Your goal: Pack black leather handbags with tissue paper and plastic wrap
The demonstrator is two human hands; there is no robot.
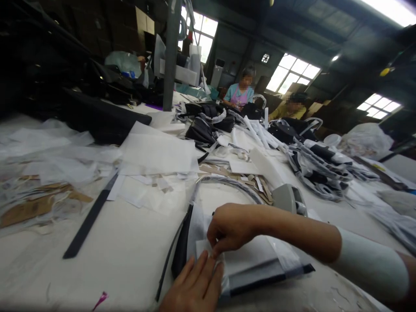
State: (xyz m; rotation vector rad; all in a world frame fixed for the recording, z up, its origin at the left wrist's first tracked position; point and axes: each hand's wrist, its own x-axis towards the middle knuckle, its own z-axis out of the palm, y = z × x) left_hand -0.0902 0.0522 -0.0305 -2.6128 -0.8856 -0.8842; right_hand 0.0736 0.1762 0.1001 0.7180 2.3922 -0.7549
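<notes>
My left hand (194, 286) lies flat with fingers stretched out, pressing on the left part of a black bag (260, 271) wrapped in clear plastic and white paper near the table's front edge. My right hand (229, 228) reaches across from the right, its fingers pinched on the white wrapping paper (208, 247) at the top of the bag. The bag's black handle (227, 184) arcs away behind my hands. A white sleeve cover (370, 264) is on my right forearm.
A long black strap (89, 219) lies to the left on the white table (123, 255). White paper sheets (156, 154) and cardboard scraps lie beyond. A grey tape dispenser (289, 198) stands to the right. Wrapped black bags (318, 160) pile further back, where two people sit working.
</notes>
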